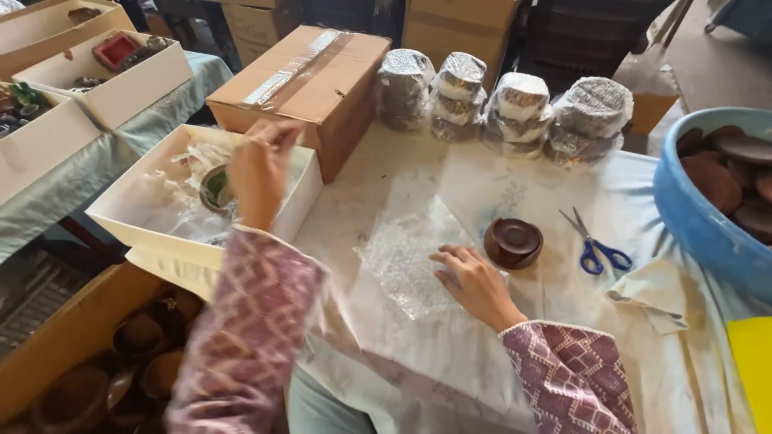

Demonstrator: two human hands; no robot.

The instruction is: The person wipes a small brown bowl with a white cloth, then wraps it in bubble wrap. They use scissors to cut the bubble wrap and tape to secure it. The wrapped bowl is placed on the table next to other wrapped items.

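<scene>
A cloth-covered table (643, 201) in soft daylight, cardboard boxes (458, 20) stacked behind it.

The right hand (474, 283) presses on a clear, crinkled bubble-wrap sheet (406, 253) lying on the tabletop's (643, 201) matt pale cloth. Beside it sits a dark, smooth, glossy wooden bowl (513, 242). The scissors (597, 245) have blue plastic handles and metal blades. Towards the far edge, a matt brown cardboard box (310, 80) carries shiny tape.

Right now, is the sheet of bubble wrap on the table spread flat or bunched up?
Spread flat: the bubble wrap lies open on the table, the right hand pressing its edge.
</scene>
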